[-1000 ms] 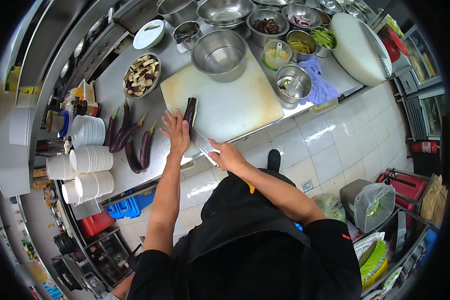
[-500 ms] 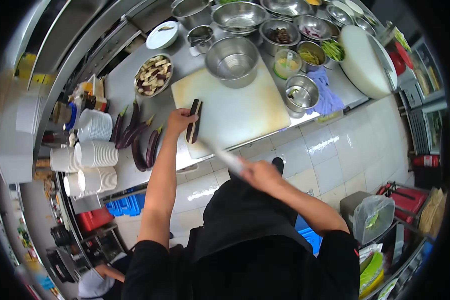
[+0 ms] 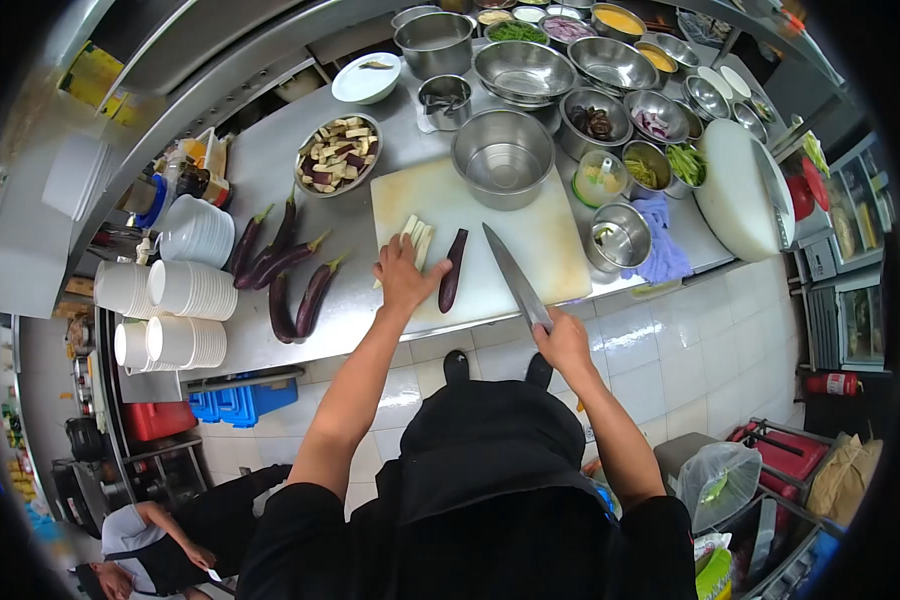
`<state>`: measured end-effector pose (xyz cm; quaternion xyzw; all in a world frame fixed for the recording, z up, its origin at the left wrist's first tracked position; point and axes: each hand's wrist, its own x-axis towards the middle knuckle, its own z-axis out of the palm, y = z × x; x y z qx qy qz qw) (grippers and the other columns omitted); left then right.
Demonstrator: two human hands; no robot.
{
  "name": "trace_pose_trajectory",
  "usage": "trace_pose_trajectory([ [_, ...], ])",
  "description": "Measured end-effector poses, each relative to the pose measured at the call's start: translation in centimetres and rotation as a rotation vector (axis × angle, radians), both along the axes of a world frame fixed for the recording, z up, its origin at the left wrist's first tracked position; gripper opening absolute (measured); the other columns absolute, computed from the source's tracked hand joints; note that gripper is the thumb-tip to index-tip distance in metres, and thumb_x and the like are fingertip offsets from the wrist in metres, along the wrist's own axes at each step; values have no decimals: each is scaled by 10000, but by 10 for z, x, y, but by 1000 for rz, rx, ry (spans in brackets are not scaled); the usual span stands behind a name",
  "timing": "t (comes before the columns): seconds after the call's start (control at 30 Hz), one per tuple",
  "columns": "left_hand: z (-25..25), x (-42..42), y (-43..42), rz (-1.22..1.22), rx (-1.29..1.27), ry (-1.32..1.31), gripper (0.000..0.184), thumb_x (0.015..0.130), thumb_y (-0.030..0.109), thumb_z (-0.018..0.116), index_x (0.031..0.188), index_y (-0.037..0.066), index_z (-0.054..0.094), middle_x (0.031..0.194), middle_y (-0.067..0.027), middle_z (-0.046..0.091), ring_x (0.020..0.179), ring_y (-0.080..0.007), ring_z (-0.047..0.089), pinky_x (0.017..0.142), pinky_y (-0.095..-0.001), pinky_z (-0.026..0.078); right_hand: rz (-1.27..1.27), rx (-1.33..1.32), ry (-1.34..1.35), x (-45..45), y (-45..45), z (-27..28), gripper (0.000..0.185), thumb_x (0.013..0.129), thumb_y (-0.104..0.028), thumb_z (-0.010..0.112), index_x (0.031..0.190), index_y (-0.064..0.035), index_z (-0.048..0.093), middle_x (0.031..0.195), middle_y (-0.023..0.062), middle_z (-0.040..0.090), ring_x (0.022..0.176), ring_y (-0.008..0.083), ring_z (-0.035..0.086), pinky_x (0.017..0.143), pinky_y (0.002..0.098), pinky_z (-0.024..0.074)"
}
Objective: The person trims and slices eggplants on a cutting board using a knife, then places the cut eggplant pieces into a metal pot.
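Observation:
On the white cutting board (image 3: 560,250), my left hand (image 3: 405,275) lies with fingers spread over pale eggplant strips (image 3: 420,238), partly covering them. Just right of its thumb, a piece of eggplant (image 3: 453,272) rests purple skin up. My right hand (image 3: 565,340) grips the handle of a large kitchen knife (image 3: 516,275); the blade slants up and left over the board's right side. A steel pot (image 3: 503,160) stands at the back of the board. Behind it to the left, a bowl of cut eggplant chunks (image 3: 340,155) sits on the steel counter. Several whole eggplants (image 3: 280,262) lie further left.
Stacks of white bowls (image 3: 185,340) stand at the counter's left end. Steel bowls of cut vegetables (image 3: 590,120) crowd the back right, near a purple cloth (image 3: 660,245) and a thick round white block (image 3: 735,190). Another person (image 3: 170,530) is at the lower left.
The eggplant piece held upright by my left hand is now down on the board, with pale strips under that hand. The knife has moved right, away from it. The head view has shifted.

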<state>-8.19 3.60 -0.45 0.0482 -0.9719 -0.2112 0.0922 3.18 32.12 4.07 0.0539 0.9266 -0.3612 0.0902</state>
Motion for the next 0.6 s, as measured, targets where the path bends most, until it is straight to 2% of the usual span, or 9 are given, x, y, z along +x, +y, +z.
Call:
trace_pose_trajectory([
  [0.07, 3, 13, 17, -154, -28, -41, 745, 773, 372, 719, 1385, 5, 505, 1463, -222, 428, 1351, -403, 362, 1093, -548, 241, 14, 126, 50, -9, -1, 3, 258, 854, -162, 662, 1051, -2, 617, 835, 276, 674, 832, 447, 663, 746, 525, 523],
  [0.13, 0, 18, 24, -255, -24, -49, 726, 772, 340, 709, 1378, -5, 509, 1457, -222, 435, 1342, -405, 370, 1093, -537, 244, 1, 213, 154, -15, -2, 0, 165, 867, -144, 637, 875, 3, 565, 730, 246, 658, 752, 450, 667, 672, 555, 515],
  [0.2, -2, 23, 30, -394, -42, -37, 682, 770, 266, 676, 1368, -19, 517, 1452, -223, 441, 1337, -399, 378, 1094, -525, 251, 18, 263, 153, -18, -2, -11, 139, 870, -125, 620, 882, 4, 568, 720, 242, 657, 733, 448, 667, 656, 554, 517],
  [0.3, 1, 23, 30, -484, -11, -50, 685, 765, 259, 674, 1375, -11, 517, 1470, -219, 422, 1354, -389, 367, 1105, -525, 240, 82, 339, 182, -17, -6, -16, 72, 874, -70, 567, 874, 2, 563, 691, 224, 656, 696, 441, 668, 627, 548, 519],
  [0.37, 6, 26, 26, -482, -4, -51, 700, 761, 265, 693, 1387, 11, 512, 1470, -212, 424, 1365, -371, 362, 1111, -531, 230, 163, 363, 196, -12, -10, -10, 128, 807, 4, 546, 931, 13, 578, 737, 210, 679, 685, 396, 693, 593, 500, 549],
  [0.6, 34, 36, 11, -434, -13, -140, 921, 686, 344, 811, 1472, 74, 416, 1454, -180, 444, 1370, -337, 362, 1129, -556, 196, 199, 320, 215, 1, -12, -7, 158, 806, 4, 538, 957, 7, 584, 695, 220, 660, 678, 411, 683, 606, 513, 546],
])
